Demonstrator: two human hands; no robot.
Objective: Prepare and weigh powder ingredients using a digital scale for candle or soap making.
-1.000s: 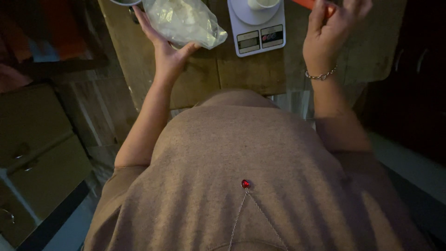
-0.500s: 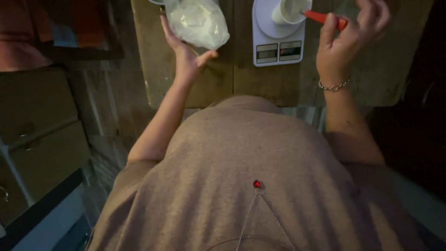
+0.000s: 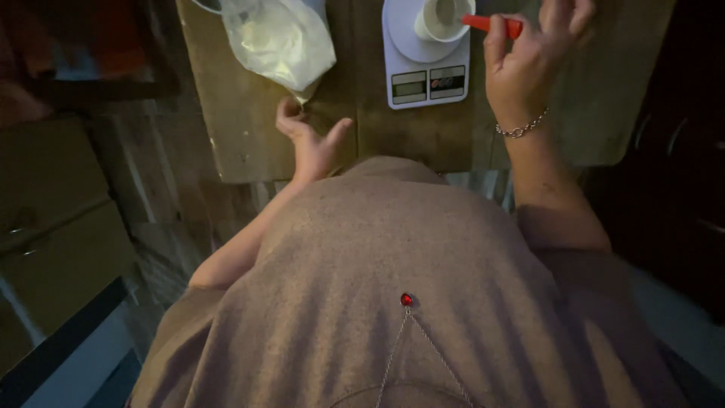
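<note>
1. My right hand (image 3: 529, 68) is closed around the red handle (image 3: 495, 25) of a scoop or spoon, pinching it between thumb and fingers; the tip reaches into the small white cup (image 3: 444, 19) standing on the white kitchen scale (image 3: 427, 64) near the far edge of the table (image 3: 249, 136). I judge the risk here is a jolt of the handle tipping the light cup or nudging it off the platter

2. My left hand (image 3: 310, 140) is open, fingers loosely curled, empty, by the near edge of the table just below the lower corner of the clear plastic bag (image 3: 279, 41) of pale powder. I cannot tell whether a fingertip touches that corner

3. The bag lies slumped with nothing gripping it, its top out of view. If its mouth is open, it could sag and spill powder over the table

4. The scale sits close beside the bag; a brush of bag or wrist against the platter would, I think, upset the reading

5. The light is dim, so spilt powder on the wood would be hard to see
</note>
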